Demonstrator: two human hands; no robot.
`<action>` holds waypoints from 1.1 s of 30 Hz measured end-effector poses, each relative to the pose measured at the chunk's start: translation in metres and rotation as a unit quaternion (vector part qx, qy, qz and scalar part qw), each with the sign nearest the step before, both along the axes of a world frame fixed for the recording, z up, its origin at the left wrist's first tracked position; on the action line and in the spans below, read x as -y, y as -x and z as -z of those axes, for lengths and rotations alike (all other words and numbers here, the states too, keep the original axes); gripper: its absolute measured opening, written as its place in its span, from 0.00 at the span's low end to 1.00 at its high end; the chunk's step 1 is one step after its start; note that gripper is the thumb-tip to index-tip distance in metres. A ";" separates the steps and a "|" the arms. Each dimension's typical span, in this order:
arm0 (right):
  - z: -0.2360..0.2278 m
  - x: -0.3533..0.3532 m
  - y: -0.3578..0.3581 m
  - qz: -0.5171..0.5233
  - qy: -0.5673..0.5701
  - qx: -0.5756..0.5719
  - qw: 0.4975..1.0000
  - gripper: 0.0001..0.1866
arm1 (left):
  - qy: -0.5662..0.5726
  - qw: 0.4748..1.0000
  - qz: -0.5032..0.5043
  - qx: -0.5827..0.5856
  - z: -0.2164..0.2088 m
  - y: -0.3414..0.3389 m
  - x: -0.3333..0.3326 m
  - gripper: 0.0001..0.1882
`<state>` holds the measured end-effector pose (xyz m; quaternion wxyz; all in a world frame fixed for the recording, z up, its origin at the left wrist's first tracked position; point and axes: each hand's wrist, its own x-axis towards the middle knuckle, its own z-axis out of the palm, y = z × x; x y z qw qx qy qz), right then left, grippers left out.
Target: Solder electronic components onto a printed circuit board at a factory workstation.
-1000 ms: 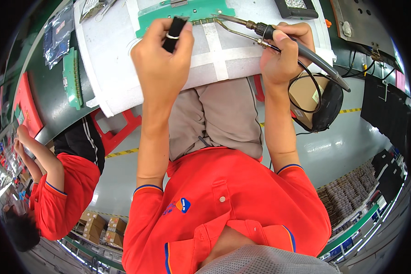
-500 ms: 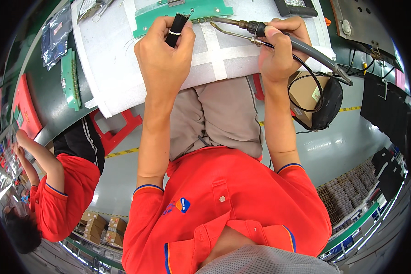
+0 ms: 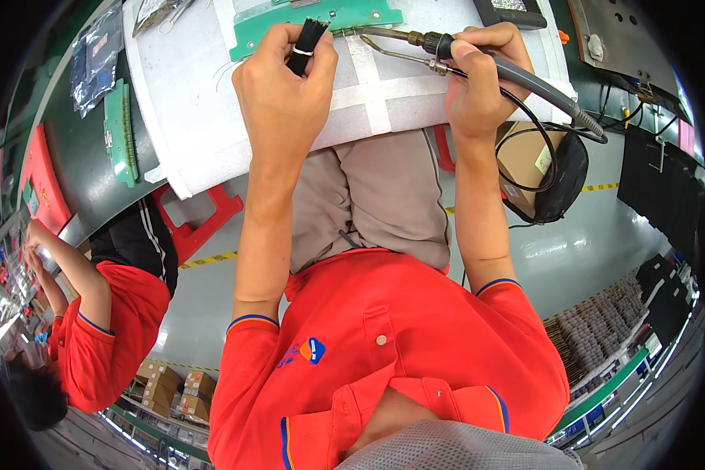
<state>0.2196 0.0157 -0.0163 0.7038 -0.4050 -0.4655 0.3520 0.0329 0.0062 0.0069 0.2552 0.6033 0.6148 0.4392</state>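
My left hand [image 3: 283,86] is closed round a bundle of short black wires [image 3: 309,45] with a white tie. Their pale tips point up at the near edge of a green circuit board [image 3: 278,30]. My right hand [image 3: 486,82] grips a soldering iron [image 3: 437,45] by its dark handle, with thumb and fingers wrapped round it. Its metal shaft reaches left to the board's edge beside the wire tips. Below the shaft runs a thin curved feed tube [image 3: 392,55], clamped to the iron. Whether the iron's tip touches the board I cannot tell.
White foam padding with tape strips [image 3: 196,117] lies under the board. Left on the green table are another green board [image 3: 119,137] and plastic bags [image 3: 98,59]. A metal box [image 3: 627,35] stands at far right. Cables hang beside a carton [image 3: 531,153]. Another person [image 3: 117,329] works at left.
My left hand and the wire bundle have shifted slightly up and to the right. The soldering iron has moved up a little, its tip still at the board's edge.
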 end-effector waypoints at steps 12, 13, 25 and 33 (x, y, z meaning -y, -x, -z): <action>-0.001 0.002 0.003 0.045 -0.016 -0.040 0.998 0.03 | -0.001 1.000 -0.006 -0.018 -0.004 0.003 -0.001 0.09; 0.000 0.002 0.003 0.045 -0.017 -0.040 0.998 0.03 | 0.007 1.000 -0.012 -0.016 -0.004 0.005 -0.001 0.09; 0.000 0.008 0.003 0.073 -0.042 -0.049 0.995 0.04 | -0.057 0.998 -0.020 0.022 -0.020 0.008 0.007 0.07; 0.004 0.000 0.004 0.125 -0.045 -0.046 0.990 0.04 | -0.023 1.000 0.014 -0.012 -0.002 -0.008 -0.003 0.08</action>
